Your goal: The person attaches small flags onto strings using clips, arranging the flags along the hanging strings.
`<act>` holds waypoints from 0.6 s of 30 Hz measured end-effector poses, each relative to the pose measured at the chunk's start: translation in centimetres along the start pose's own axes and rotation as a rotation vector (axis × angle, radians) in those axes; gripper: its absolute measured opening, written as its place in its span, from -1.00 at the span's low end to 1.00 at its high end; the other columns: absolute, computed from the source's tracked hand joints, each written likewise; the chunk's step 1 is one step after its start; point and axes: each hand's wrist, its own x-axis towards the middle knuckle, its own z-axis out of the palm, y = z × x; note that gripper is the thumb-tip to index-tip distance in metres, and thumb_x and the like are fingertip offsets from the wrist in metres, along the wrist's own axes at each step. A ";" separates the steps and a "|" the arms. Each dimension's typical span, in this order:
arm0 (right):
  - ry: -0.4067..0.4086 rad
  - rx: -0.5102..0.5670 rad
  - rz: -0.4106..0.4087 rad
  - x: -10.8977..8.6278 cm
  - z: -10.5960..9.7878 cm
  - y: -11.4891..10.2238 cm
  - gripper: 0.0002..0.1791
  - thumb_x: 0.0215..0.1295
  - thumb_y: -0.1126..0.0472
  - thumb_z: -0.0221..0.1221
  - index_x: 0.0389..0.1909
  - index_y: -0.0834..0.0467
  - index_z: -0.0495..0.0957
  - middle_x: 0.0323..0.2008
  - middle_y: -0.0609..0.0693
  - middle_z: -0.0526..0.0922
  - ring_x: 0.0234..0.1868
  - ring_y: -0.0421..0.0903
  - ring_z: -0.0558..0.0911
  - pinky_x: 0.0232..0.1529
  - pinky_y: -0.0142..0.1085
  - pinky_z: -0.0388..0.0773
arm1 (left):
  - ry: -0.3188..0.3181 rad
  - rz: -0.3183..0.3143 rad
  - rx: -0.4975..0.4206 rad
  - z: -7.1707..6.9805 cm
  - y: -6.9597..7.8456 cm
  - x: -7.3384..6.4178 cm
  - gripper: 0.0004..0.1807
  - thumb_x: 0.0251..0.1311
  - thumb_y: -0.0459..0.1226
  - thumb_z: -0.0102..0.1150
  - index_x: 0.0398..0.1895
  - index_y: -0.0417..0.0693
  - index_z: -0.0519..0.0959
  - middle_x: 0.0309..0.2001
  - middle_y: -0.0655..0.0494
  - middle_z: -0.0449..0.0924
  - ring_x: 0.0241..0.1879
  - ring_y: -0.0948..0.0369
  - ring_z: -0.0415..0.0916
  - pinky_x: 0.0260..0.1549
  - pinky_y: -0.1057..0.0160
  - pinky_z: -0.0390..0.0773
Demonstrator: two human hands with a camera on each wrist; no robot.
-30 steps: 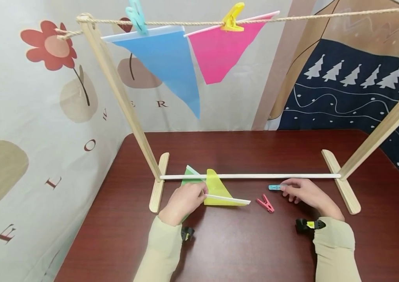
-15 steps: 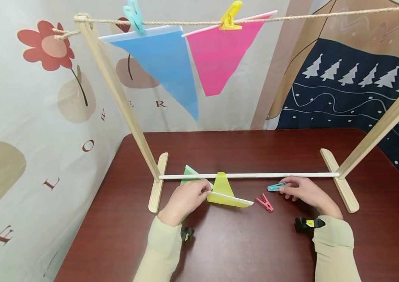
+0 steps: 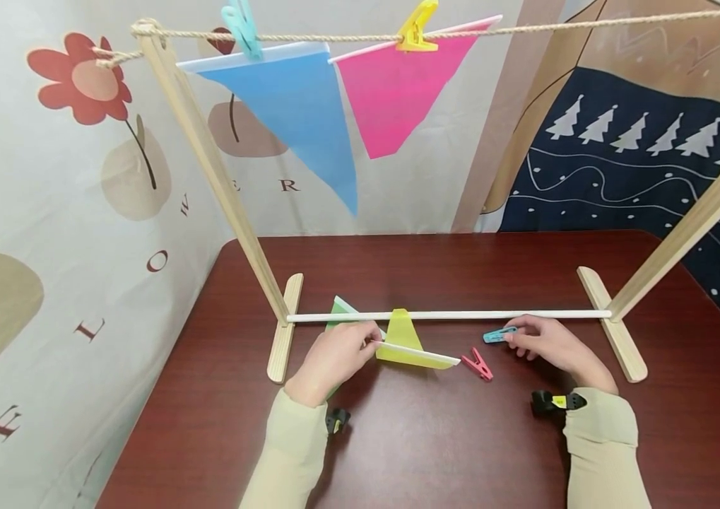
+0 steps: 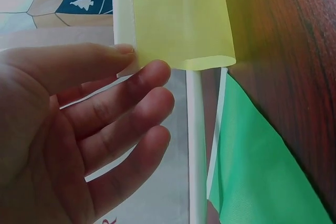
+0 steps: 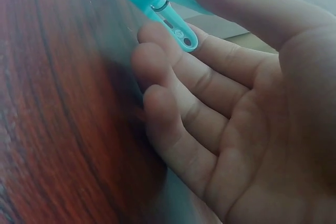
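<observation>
My left hand pinches one end of the white edge of a yellow pennant, thumb against fingers. The pennant is raised off the table, its narrow end by the white rod. Partly behind that hand lies a green pennant with a white edge, mostly hidden in the head view. My right hand holds a light blue clothespin by its handles, between thumb and fingers, just over the table. A red clothespin lies on the table between the two hands, near the yellow pennant's free end.
A wooden stand with a left post and a right post carries a rope across the top. From it hang a blue pennant and a pink pennant, each clipped. A white rod joins the feet.
My left hand has lifted the yellow pennant slightly, and its narrow end has swung right toward the rod. The light blue clothespin has turned a little in my right hand.
</observation>
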 end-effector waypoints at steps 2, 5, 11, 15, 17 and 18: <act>0.009 -0.001 0.004 0.0 0.0 0.0 -0.55 0.21 -0.03 0.16 -0.06 0.24 0.45 -0.38 0.07 0.58 -0.42 -0.10 0.57 -0.38 -0.29 0.55 | 0.008 0.005 0.009 -0.1 0.0 0.0 -0.93 0.15 -0.21 0.09 -0.37 0.23 0.54 -0.42 0.41 0.56 -0.50 0.37 0.41 -0.50 0.31 0.41; 0.021 0.004 0.012 0.0 0.0 0.0 -0.54 0.21 -0.05 0.14 -0.06 0.24 0.46 -0.37 0.08 0.58 -0.42 -0.09 0.57 -0.38 -0.29 0.55 | 0.014 0.018 0.034 -0.2 -0.1 0.0 -0.95 0.15 -0.18 0.10 -0.38 0.22 0.55 -0.39 0.41 0.54 -0.48 0.37 0.41 -0.50 0.32 0.40; 0.052 0.016 -0.003 -0.2 0.0 0.0 -0.54 0.22 -0.08 0.13 -0.08 0.23 0.48 -0.38 0.09 0.56 -0.42 -0.08 0.56 -0.38 -0.29 0.55 | 0.040 0.031 0.043 -0.3 -0.1 -0.1 -0.96 0.16 -0.16 0.12 -0.38 0.19 0.57 -0.36 0.37 0.47 -0.48 0.37 0.37 -0.47 0.34 0.39; 0.075 0.029 -0.011 -0.2 -0.1 -0.1 -0.53 0.22 -0.08 0.12 -0.06 0.22 0.48 -0.38 0.10 0.55 -0.43 -0.08 0.55 -0.38 -0.30 0.55 | 0.068 0.036 0.039 -0.2 -0.2 -0.1 -0.95 0.16 -0.17 0.12 -0.36 0.22 0.58 -0.38 0.39 0.48 -0.49 0.38 0.35 -0.46 0.35 0.39; 0.087 0.039 -0.012 -0.2 -0.2 -0.2 -0.53 0.23 -0.08 0.12 -0.04 0.22 0.47 -0.38 0.11 0.54 -0.43 -0.08 0.54 -0.38 -0.30 0.55 | 0.077 0.038 0.036 -0.1 -0.2 -0.1 -0.95 0.16 -0.16 0.13 -0.34 0.23 0.58 -0.38 0.40 0.49 -0.49 0.38 0.36 -0.47 0.35 0.39; 0.092 0.044 -0.013 -0.2 -0.2 -0.3 -0.52 0.23 -0.08 0.12 -0.04 0.22 0.47 -0.38 0.12 0.54 -0.43 -0.07 0.54 -0.38 -0.30 0.55 | 0.082 0.041 0.035 -0.1 -0.2 -0.1 -0.95 0.16 -0.15 0.13 -0.34 0.23 0.59 -0.39 0.40 0.50 -0.49 0.38 0.37 -0.47 0.35 0.40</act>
